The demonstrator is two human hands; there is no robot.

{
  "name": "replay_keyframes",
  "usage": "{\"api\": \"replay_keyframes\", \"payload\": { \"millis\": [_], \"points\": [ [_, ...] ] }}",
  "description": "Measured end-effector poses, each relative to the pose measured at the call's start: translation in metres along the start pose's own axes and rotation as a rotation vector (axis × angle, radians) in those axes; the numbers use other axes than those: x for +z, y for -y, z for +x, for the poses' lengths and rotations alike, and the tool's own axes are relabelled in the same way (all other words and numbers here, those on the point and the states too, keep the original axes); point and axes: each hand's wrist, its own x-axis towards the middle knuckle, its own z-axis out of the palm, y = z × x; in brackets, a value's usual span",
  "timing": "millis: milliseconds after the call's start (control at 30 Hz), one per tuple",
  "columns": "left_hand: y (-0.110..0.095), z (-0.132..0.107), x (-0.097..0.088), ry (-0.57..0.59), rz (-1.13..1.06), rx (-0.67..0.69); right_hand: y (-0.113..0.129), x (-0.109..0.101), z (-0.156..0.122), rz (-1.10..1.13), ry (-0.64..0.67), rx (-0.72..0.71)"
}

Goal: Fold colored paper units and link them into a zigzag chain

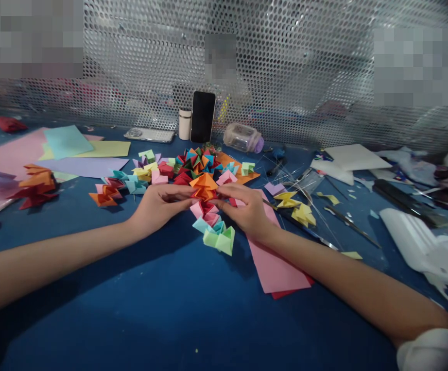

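Observation:
My left hand and my right hand meet at the middle of a blue table. Both pinch a chain of folded paper modules from either side. An orange folded piece sits at the chain's far end between my fingertips. Below it hang pink, light blue and green pieces. Just beyond my hands lies a pile of many-coloured folded modules. Under my right wrist lies a pink paper sheet over a red one.
Coloured paper sheets and orange and red folded pieces lie at the left. A black phone stands against a perforated metal screen beside a white tube and a plastic jar. Yellow folded pieces, tools and white paper clutter the right.

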Motion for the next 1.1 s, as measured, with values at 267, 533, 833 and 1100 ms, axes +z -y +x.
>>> {"api": "replay_keyframes", "payload": {
  "millis": [267, 533, 833, 1100],
  "points": [
    [-0.0014, 0.0016, -0.0018, 0.031, 0.143, 0.032, 0.0071, -0.0016, 0.0003, -0.043, -0.02, -0.04],
    [-0.0008, 0.0013, 0.0002, 0.074, 0.047, -0.041, 0.0039, -0.0019, -0.0007, -0.066, 0.008, -0.069],
    [-0.0015, 0.0007, -0.0028, 0.035, 0.266, 0.2, 0.0042, -0.0031, -0.0032, -0.081, 0.044, -0.105],
    [-0.0079, -0.0066, 0.0001, 0.011, 0.274, 0.141, 0.0077, -0.0045, -0.0057, -0.118, -0.026, -0.181]
  ]
}}
